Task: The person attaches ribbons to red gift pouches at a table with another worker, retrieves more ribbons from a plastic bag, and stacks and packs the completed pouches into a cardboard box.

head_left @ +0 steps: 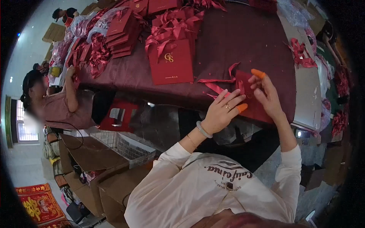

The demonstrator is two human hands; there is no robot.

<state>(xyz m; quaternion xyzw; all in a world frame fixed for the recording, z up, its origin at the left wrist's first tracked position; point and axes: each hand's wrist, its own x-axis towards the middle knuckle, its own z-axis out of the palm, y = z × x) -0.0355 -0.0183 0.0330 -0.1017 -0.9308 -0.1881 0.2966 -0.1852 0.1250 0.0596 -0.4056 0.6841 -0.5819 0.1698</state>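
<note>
My left hand (pixel 223 110), with a ring and an orange finger cover, lies over the lower left part of a red bag (pixel 249 104) near the table's front edge. Its fingers are stretched out, and a red ribbon (pixel 216 80) runs beside them. Above the bag's right side is my right hand (pixel 266 93), its fingers bent and apart, one wearing an orange cover. Nothing shows between the fingers of either hand. Left of them lies a red bag with gold lettering (pixel 171 62), ribbons heaped at its top.
Stacked red bags (pixel 123 34) lie on the dark red tablecloth (pixel 220 38). At the left a person (pixel 68 102) sits by the table. A white crate (pixel 133 148) and cardboard boxes (pixel 91 152) stand below left. Red ribbons (pixel 302 53) lie on a pale board at right.
</note>
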